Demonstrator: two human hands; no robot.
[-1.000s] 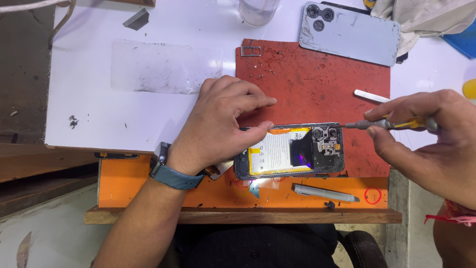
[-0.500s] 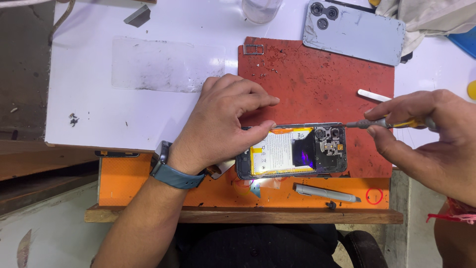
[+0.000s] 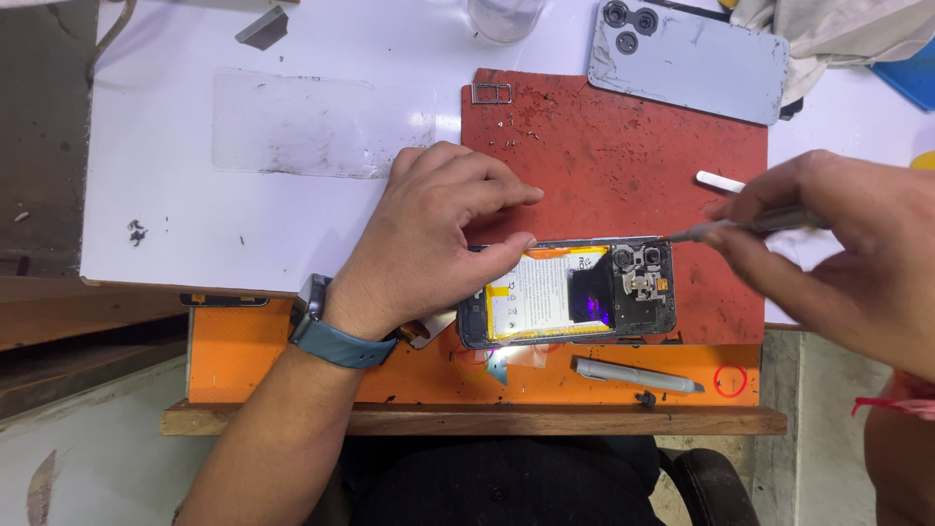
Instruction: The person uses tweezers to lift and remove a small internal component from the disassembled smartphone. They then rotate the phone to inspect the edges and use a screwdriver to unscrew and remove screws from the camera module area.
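**One head-worn view, looking straight down**

A single camera sits on the person's head and faces almost straight down — close over the workbench, whose far edge runs off the top of the frame. The person's lap fills the bottom centre, the forearms entering from lower left and right. No second view shares the scene.

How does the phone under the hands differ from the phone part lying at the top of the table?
The opened phone shows its battery and camera modules; the back cover shows only a smooth pale-blue shell. The opened phone lies on the red mat, pinned by the left hand; the back cover lies untouched. Both are rectangular.
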